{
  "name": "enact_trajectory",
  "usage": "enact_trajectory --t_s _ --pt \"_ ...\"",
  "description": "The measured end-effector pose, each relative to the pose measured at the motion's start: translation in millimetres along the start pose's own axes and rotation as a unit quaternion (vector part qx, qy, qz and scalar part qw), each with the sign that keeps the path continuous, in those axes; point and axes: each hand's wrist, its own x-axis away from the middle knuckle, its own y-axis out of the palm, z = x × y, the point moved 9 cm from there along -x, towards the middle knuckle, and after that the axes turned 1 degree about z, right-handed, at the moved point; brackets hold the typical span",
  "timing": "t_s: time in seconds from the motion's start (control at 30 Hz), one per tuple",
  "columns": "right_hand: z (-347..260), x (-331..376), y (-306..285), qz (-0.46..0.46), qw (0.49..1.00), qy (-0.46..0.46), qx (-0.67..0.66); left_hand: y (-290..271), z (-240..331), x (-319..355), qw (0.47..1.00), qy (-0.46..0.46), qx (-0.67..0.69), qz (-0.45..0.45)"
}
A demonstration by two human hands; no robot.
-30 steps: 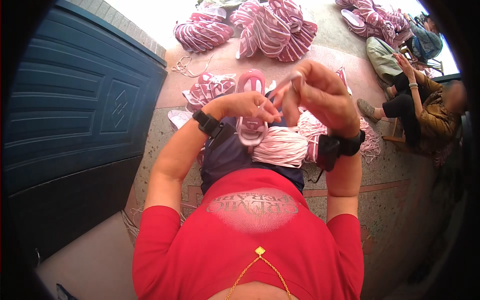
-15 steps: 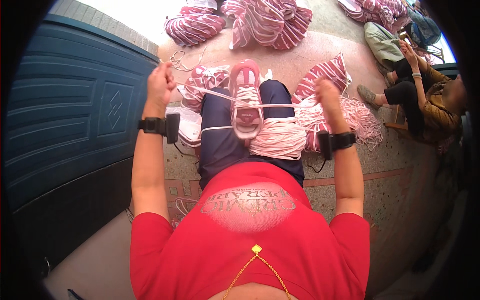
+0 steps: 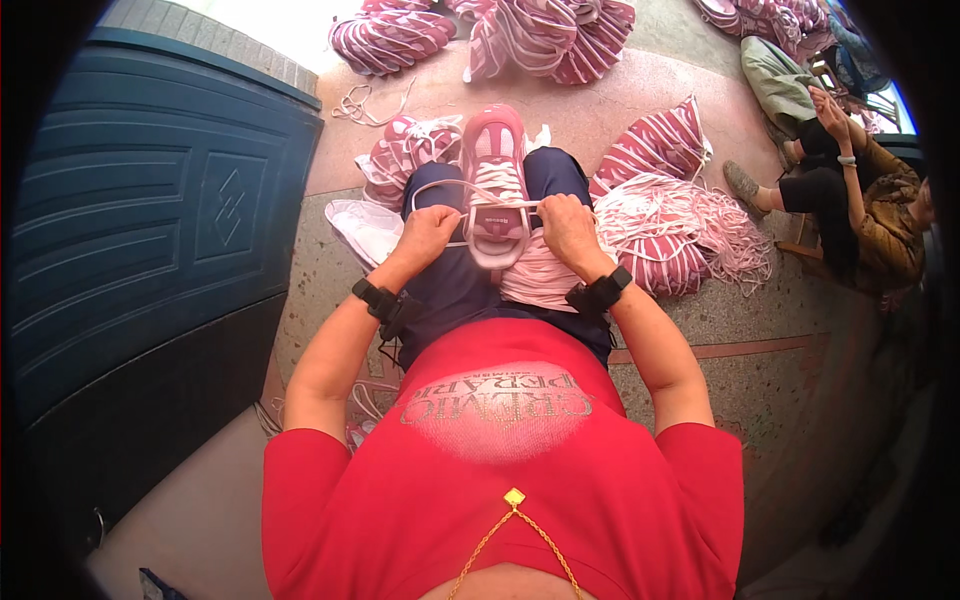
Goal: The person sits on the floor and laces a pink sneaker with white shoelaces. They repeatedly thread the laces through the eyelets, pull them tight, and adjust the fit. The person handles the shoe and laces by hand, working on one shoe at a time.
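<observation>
A pink and white sneaker point(image 3: 496, 150) rests between my knees, its toe pointing away from me and its collar toward me. White shoelace point(image 3: 490, 182) criss-crosses its front. At the left of the tongue, my left hand point(image 3: 432, 229) is closed, pinching one part of the lace. My right hand point(image 3: 568, 228) pinches the other part at the right, and the lace runs straight across the tongue between them. A loose loop of lace arcs up over my left knee. Under my right hand, a bundle of pale pink laces point(image 3: 535, 278) lies on my thigh, partly hidden by that hand.
Pink striped shoe uppers point(image 3: 655, 145) and a heap of loose laces point(image 3: 690, 225) lie to the right. More pink shoes point(image 3: 405, 155) sit by my left knee. Stacks of striped uppers point(image 3: 545, 40) stand farther off. A blue door point(image 3: 150, 210) is at left; a person point(image 3: 860, 190) sits at right.
Both hands have come down and inward from wide apart, drawing close to the sneaker's tongue. The stretched lace between them is now shorter, with a slack loop at the left.
</observation>
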Motion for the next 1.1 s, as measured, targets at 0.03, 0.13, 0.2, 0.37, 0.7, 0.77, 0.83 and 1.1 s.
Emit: enact_trajectory --t_s 0.03,0.13,0.2,0.37,0.7,0.77,0.83,1.1 --pt "-0.7 -0.8 2.1 0.004 1.0 -0.002 0.004 -1.9 1.2 0.2 1.0 0.0 -0.008 0.006" --pt "-7.3 -4.7 5.2 0.013 1.0 -0.008 0.018 -6.3 5.6 1.5 0.995 0.049 -0.075 0.043" --pt "-11.7 -7.0 6.2 0.016 0.999 -0.006 0.033 -7.9 19.2 4.3 0.979 0.108 -0.157 0.073" --pt "-24.3 -2.3 9.2 0.053 0.998 -0.042 0.016 -0.7 36.1 6.5 0.935 0.181 -0.283 0.112" --pt "-24.7 -3.1 2.4 0.065 0.996 -0.052 0.036 13.9 23.8 -10.3 0.952 0.09 -0.276 0.099" --pt "-24.7 -3.0 -2.8 0.084 0.995 -0.043 0.038 14.1 33.4 -9.1 0.941 0.105 -0.308 0.098" --pt "-27.5 -3.0 -14.7 0.116 0.992 -0.031 0.04 4.4 50.7 -1.5 0.921 0.136 -0.337 0.137" --pt "-47.3 2.1 -19.7 0.051 0.989 -0.082 0.115 7.3 63.4 25.5 0.887 0.18 -0.378 0.197"
